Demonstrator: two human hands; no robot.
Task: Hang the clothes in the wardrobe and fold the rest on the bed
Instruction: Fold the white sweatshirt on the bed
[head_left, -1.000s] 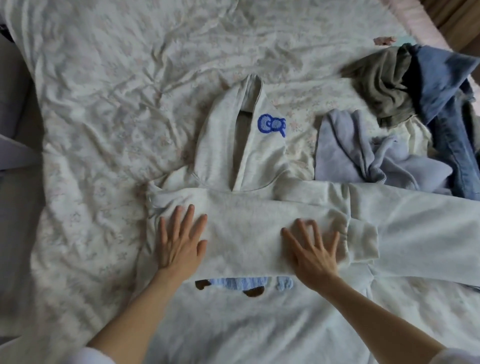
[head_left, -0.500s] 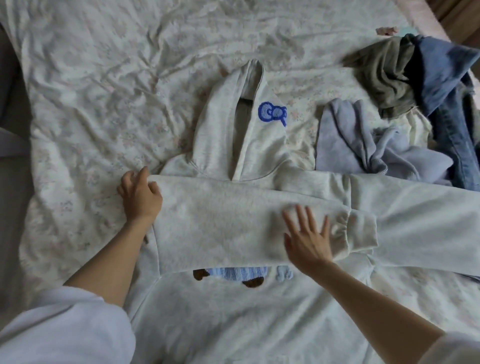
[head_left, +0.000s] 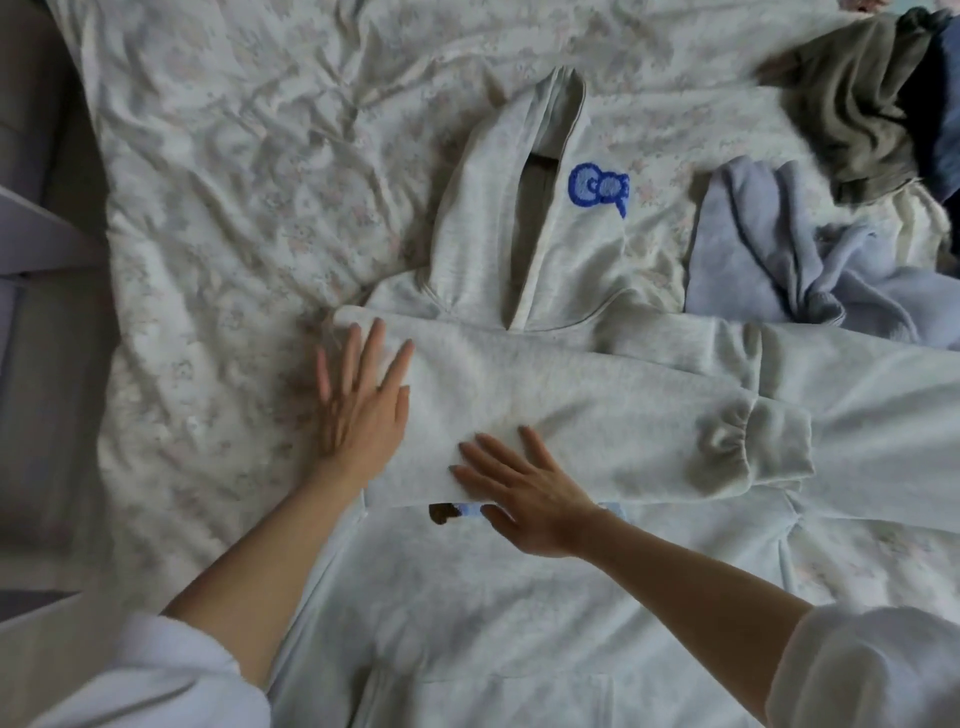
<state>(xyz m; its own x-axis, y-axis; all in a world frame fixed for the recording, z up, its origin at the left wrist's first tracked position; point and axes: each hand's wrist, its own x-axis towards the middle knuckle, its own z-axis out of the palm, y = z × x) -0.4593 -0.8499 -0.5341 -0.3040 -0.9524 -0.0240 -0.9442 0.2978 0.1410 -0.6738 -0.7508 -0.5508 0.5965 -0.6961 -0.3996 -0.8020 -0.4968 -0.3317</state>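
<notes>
The pale grey hoodie (head_left: 519, 597) lies front-up in the middle of the bed (head_left: 218, 208), hood pointing far, 1 sleeve (head_left: 571, 400) folded across the chest from the left edge to its cuff on the right. The left hand (head_left: 363, 405) now lies flat, fingers straight and spread, on the left end of that folded sleeve, partly over the sheet; 0.5 s ago it was curled at the fold's far-left corner, gripping the edge. The right hand (head_left: 524, 493) is also flat and wide, fingers splayed, pressing the near edge of the sleeve; it has slid left and nearer than it was 0.5 s ago, so the 2 hands now sit close together, where before they were well apart. It partly covers the blue and brown print on the chest. The second sleeve runs off to the right. Far right, a lilac garment (head_left: 789, 249) lies just beside the hood, with an olive garment (head_left: 852, 98) and dark blue clothing (head_left: 935, 93) beyond it.
</notes>
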